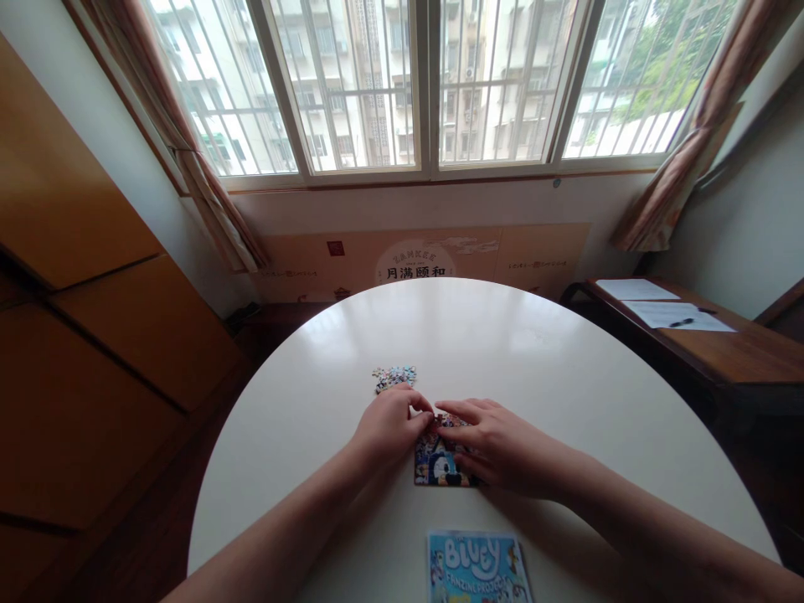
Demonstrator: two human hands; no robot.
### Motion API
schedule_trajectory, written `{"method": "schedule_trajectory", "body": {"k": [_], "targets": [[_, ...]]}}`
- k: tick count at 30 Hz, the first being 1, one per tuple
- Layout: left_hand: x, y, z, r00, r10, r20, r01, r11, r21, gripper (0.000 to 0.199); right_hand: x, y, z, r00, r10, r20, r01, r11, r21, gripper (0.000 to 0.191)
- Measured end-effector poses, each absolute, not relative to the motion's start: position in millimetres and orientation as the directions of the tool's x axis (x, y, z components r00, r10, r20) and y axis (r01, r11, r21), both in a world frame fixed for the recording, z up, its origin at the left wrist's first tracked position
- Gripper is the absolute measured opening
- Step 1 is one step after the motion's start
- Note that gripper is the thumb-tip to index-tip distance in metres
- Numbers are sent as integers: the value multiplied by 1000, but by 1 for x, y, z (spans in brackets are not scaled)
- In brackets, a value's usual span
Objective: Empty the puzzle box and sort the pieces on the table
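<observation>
A partly assembled jigsaw puzzle lies flat on the white round table, with a blue cartoon dog's face showing near its lower edge. At the puzzle's upper left edge, my left hand has thumb and forefinger pinched together on a small reddish-brown puzzle piece, mostly hidden by the fingertips. My right hand rests over the puzzle's right side, fingers apart, covering part of the picture. Just beyond my left hand sits a pile of loose puzzle pieces, partly hidden by it.
Closest to me on the table lies a blue "Bluey" picture card or booklet. A brown wooden side table at right holds papers and a dark object. Barred windows and a printed panel stand behind.
</observation>
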State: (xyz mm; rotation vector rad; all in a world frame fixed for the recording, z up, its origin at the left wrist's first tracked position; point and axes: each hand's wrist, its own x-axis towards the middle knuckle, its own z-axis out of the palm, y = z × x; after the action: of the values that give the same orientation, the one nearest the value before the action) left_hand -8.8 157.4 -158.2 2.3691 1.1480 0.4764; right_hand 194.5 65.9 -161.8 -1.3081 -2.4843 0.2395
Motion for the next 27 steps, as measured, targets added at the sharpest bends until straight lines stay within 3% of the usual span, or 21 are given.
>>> {"method": "schedule_trajectory", "body": {"k": [17,27], "targets": [[-14,168,-161,687,699,200,456,-628,631,15,201,69,-163,-469,873,136,805,486,-341,38],[-13,164,-161,689,709,152,445,-579,683,12,202,74,-168,-456,857,239,749,514,-417,45]]}}
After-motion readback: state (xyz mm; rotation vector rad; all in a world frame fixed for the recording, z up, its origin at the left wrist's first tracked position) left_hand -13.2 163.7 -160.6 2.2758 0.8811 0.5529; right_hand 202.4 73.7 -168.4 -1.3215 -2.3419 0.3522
